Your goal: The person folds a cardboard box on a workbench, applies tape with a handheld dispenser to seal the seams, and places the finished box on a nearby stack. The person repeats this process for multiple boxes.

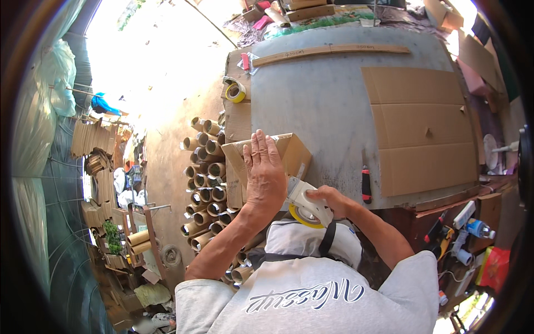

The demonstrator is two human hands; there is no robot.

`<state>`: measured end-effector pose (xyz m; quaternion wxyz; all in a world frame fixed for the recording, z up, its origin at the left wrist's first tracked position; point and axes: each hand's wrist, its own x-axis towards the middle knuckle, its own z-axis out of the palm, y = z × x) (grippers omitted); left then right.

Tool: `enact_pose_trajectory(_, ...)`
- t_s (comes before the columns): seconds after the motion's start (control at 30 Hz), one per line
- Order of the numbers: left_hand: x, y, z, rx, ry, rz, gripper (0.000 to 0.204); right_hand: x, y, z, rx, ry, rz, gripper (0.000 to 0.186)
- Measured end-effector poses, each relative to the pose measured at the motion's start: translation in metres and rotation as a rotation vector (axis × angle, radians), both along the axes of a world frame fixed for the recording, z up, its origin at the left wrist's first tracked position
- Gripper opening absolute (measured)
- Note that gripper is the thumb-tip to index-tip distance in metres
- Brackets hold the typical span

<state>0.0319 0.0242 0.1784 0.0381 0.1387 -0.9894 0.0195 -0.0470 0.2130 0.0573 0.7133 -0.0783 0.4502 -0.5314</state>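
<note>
Cardboard box [289, 153] sits at the counter [328, 100] edge; my left hand [262, 170] presses flat to pin it, right hand [328, 199] gripping the tape dispenser [303, 205] against it.

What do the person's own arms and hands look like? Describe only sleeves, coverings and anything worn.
Both forearms are bare from elbow to fingertips. The left hand and right hand wear no gloves, and no rings, watch or bands show. Short light grey sleeves of a T-shirt end above the elbows. The shirt carries a dark printed script marking, and a dark strap crosses the chest.
</note>
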Motion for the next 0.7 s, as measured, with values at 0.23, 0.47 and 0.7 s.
enact_pose_trajectory(0.23, 0.001, 0.01, -0.005, -0.139, -0.054, 0.054, 0.066, -0.004, -0.002, 0.018, 0.106, 0.165, 0.064, 0.068)
enact_pose_trajectory(0.47, 0.0, 0.014, -0.013, -0.261, -0.039, 0.075, 0.087, -0.005, -0.01, 0.037, 0.148, 0.915, 0.382, 0.072)
enact_pose_trajectory(0.7, -0.007, 0.009, 0.013, -0.082, 0.006, 0.044, 0.103, 0.011, 0.03, -0.017, 0.249, 0.92, 0.226, 0.073)
